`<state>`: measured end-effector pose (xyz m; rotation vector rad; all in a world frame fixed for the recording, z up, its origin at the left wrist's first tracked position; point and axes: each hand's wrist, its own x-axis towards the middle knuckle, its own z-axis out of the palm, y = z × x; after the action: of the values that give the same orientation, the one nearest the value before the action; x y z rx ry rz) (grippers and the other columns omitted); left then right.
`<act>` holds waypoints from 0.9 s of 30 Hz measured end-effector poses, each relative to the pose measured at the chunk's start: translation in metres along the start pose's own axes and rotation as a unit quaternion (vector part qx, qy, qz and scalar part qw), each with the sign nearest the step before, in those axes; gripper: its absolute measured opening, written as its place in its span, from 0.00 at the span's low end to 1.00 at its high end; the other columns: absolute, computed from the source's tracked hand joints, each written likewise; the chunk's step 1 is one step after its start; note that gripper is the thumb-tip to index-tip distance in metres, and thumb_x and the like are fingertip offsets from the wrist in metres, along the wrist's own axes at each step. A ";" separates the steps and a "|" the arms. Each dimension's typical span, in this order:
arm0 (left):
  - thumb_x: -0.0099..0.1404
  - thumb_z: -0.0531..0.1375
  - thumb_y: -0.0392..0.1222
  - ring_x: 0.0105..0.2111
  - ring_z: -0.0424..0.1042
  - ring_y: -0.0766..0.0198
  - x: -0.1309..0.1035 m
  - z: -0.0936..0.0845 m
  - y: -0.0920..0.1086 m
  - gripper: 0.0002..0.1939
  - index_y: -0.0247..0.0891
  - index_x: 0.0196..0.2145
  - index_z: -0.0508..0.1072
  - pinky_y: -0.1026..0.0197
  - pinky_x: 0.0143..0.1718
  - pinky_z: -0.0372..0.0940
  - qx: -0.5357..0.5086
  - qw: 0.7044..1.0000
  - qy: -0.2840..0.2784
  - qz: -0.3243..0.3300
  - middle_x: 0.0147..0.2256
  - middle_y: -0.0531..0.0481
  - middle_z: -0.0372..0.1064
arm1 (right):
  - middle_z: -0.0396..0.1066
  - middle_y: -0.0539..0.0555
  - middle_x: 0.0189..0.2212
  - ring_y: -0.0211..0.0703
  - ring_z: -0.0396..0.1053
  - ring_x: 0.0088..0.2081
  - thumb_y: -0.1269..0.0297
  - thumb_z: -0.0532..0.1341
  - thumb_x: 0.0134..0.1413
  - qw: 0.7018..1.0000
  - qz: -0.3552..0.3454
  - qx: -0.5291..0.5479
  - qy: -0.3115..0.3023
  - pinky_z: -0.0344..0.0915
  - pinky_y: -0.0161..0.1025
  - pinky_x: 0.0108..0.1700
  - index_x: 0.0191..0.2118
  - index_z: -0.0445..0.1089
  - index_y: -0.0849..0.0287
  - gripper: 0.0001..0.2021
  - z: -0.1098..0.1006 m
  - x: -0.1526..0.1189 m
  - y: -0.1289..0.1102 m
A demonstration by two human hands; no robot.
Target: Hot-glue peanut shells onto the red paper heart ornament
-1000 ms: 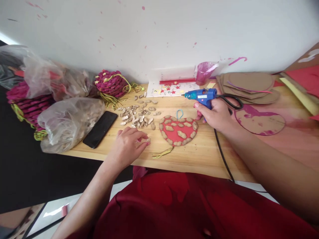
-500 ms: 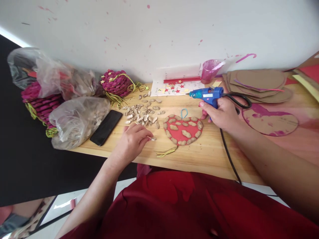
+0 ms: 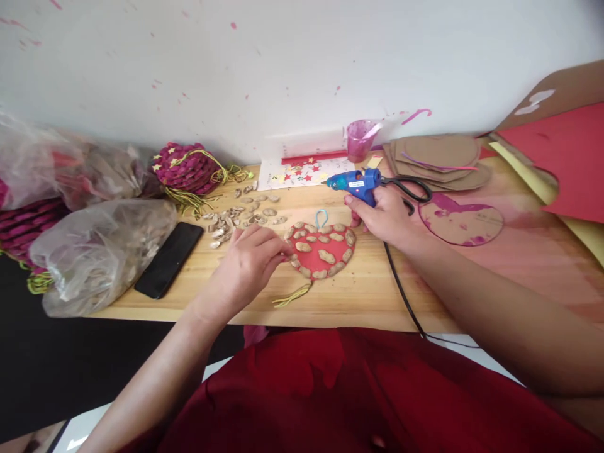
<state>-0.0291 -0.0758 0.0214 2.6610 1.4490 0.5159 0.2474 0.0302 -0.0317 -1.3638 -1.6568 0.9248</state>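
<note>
My right hand (image 3: 384,217) is wrapped round a blue hot glue gun (image 3: 355,182), held above the table with its nozzle pointing left. Below it lies a red heart-shaped piece (image 3: 312,257), edged with peanut shells and carrying more across its middle. A blue loop (image 3: 321,218) sticks out at its top, and a yellow-green tassel (image 3: 292,294) trails from its bottom. My left hand (image 3: 252,261) is closed in a pinch at the heart's left edge. The peanut shell in its fingertips is mostly hidden. Loose peanut shells (image 3: 226,221) lie behind this hand.
A black phone (image 3: 170,260) and a plastic bag of shells (image 3: 104,258) lie left. Behind stand a magenta shell-covered ornament (image 3: 184,170), star-covered paper (image 3: 271,176) and a pink cup (image 3: 361,141). Cardboard cutouts (image 3: 438,151) are stacked right. The glue gun's black cord (image 3: 401,286) crosses the front edge.
My left hand has moved right with the peanut shell, from beside the heart to its left edge. The view has turned right. My right hand still holds the glue gun above the table.
</note>
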 end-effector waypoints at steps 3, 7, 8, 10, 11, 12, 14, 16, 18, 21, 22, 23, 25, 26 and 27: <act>0.75 0.57 0.36 0.43 0.69 0.55 0.034 0.007 0.017 0.09 0.41 0.40 0.78 0.51 0.46 0.58 0.017 0.998 -0.013 0.058 0.39 0.47 0.75 | 0.74 0.51 0.20 0.45 0.75 0.21 0.49 0.66 0.59 1.000 -0.001 0.015 -0.008 0.66 0.37 0.20 0.33 0.70 0.56 0.15 0.000 0.000 -0.001; 0.74 0.57 0.35 0.41 0.68 0.54 0.064 0.025 0.029 0.09 0.39 0.39 0.78 0.51 0.44 0.58 0.045 0.992 -0.059 0.097 0.37 0.45 0.74 | 0.73 0.50 0.20 0.43 0.72 0.20 0.50 0.65 0.59 0.999 -0.006 0.039 -0.014 0.67 0.38 0.22 0.31 0.69 0.55 0.15 -0.001 -0.002 -0.005; 0.74 0.57 0.34 0.41 0.68 0.54 0.068 0.030 0.030 0.09 0.39 0.39 0.78 0.51 0.44 0.58 0.044 0.992 -0.065 0.103 0.37 0.45 0.73 | 0.72 0.50 0.20 0.42 0.72 0.19 0.50 0.65 0.59 0.999 -0.009 0.040 -0.013 0.67 0.38 0.22 0.30 0.69 0.55 0.15 -0.001 -0.002 -0.006; 0.73 0.57 0.33 0.41 0.68 0.54 0.073 0.037 0.029 0.10 0.39 0.40 0.78 0.51 0.44 0.59 0.037 0.991 -0.070 0.111 0.37 0.46 0.73 | 0.72 0.49 0.19 0.41 0.71 0.19 0.50 0.64 0.60 0.999 -0.013 0.036 -0.011 0.67 0.38 0.23 0.28 0.68 0.55 0.16 -0.001 -0.003 -0.007; 0.73 0.57 0.32 0.41 0.68 0.54 0.075 0.040 0.029 0.10 0.39 0.40 0.78 0.51 0.44 0.59 0.036 0.990 -0.072 0.112 0.37 0.46 0.73 | 0.72 0.49 0.19 0.41 0.71 0.19 0.50 0.63 0.60 0.999 -0.014 0.034 -0.011 0.66 0.38 0.23 0.27 0.67 0.55 0.16 -0.001 -0.003 -0.007; 0.72 0.57 0.31 0.41 0.68 0.54 0.075 0.043 0.028 0.10 0.40 0.40 0.78 0.51 0.44 0.58 0.036 0.990 -0.073 0.112 0.37 0.46 0.72 | 0.71 0.49 0.19 0.42 0.71 0.19 0.50 0.63 0.60 0.999 -0.013 0.030 -0.012 0.66 0.38 0.23 0.27 0.67 0.55 0.16 -0.001 -0.003 -0.007; 0.72 0.57 0.31 0.41 0.67 0.54 0.076 0.045 0.028 0.10 0.39 0.39 0.78 0.51 0.43 0.58 0.037 0.990 -0.073 0.112 0.36 0.46 0.72 | 0.71 0.49 0.18 0.43 0.71 0.20 0.49 0.63 0.60 1.000 -0.009 0.026 -0.012 0.66 0.39 0.23 0.27 0.67 0.54 0.17 -0.001 -0.002 -0.006; 0.71 0.58 0.31 0.41 0.67 0.54 0.076 0.046 0.028 0.09 0.39 0.39 0.79 0.51 0.43 0.58 0.036 0.990 -0.073 0.112 0.36 0.46 0.72 | 0.71 0.50 0.19 0.43 0.72 0.21 0.49 0.63 0.59 1.000 -0.007 0.025 -0.012 0.65 0.39 0.24 0.28 0.67 0.54 0.16 -0.001 -0.002 -0.004; 0.71 0.58 0.31 0.41 0.67 0.54 0.076 0.044 0.029 0.10 0.39 0.39 0.79 0.51 0.43 0.58 0.033 0.990 -0.079 0.108 0.36 0.46 0.72 | 0.71 0.49 0.19 0.43 0.72 0.20 0.48 0.63 0.59 1.000 -0.009 0.026 -0.011 0.65 0.39 0.24 0.30 0.68 0.54 0.15 0.000 -0.002 -0.003; 0.71 0.58 0.30 0.41 0.67 0.54 0.076 0.043 0.031 0.10 0.39 0.39 0.79 0.51 0.43 0.58 0.026 0.990 -0.087 0.107 0.36 0.46 0.72 | 0.72 0.48 0.19 0.43 0.72 0.20 0.49 0.63 0.60 1.000 -0.015 0.024 -0.011 0.65 0.39 0.24 0.33 0.69 0.55 0.15 -0.001 -0.003 -0.004; 0.71 0.58 0.30 0.41 0.67 0.53 0.076 0.043 0.031 0.10 0.39 0.39 0.79 0.51 0.43 0.58 0.023 0.990 -0.088 0.108 0.36 0.46 0.72 | 0.72 0.48 0.19 0.43 0.72 0.20 0.49 0.63 0.60 1.000 -0.016 0.025 -0.010 0.65 0.39 0.24 0.33 0.69 0.55 0.15 -0.001 -0.003 -0.004; 0.71 0.58 0.30 0.41 0.67 0.53 0.076 0.043 0.031 0.10 0.39 0.39 0.79 0.51 0.43 0.58 0.022 0.990 -0.089 0.109 0.36 0.46 0.72 | 0.72 0.49 0.19 0.43 0.72 0.20 0.49 0.63 0.60 1.000 -0.015 0.024 -0.011 0.65 0.39 0.25 0.32 0.69 0.55 0.15 -0.001 -0.003 -0.005; 0.71 0.57 0.30 0.41 0.67 0.54 0.076 0.044 0.032 0.10 0.39 0.39 0.79 0.51 0.43 0.58 0.023 0.990 -0.088 0.108 0.36 0.46 0.72 | 0.73 0.49 0.20 0.43 0.72 0.21 0.49 0.63 0.60 1.000 -0.010 0.021 -0.013 0.66 0.39 0.25 0.31 0.68 0.55 0.15 -0.001 -0.003 -0.006; 0.71 0.57 0.30 0.41 0.68 0.54 0.075 0.045 0.032 0.10 0.39 0.39 0.79 0.51 0.43 0.58 0.025 0.990 -0.087 0.108 0.35 0.46 0.72 | 0.73 0.49 0.20 0.43 0.72 0.21 0.49 0.63 0.60 1.000 -0.008 0.020 -0.013 0.66 0.39 0.25 0.31 0.68 0.55 0.15 -0.001 -0.003 -0.006; 0.71 0.57 0.30 0.41 0.68 0.54 0.075 0.046 0.032 0.10 0.39 0.39 0.79 0.51 0.43 0.58 0.026 0.990 -0.088 0.108 0.36 0.46 0.72 | 0.73 0.49 0.20 0.43 0.72 0.21 0.49 0.63 0.60 1.000 -0.007 0.019 -0.014 0.66 0.39 0.25 0.31 0.68 0.55 0.15 -0.001 -0.003 -0.006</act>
<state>0.0489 -0.0267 0.0049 2.8385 1.1506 0.2512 0.2463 0.0265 -0.0258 -1.3180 -1.6593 0.9664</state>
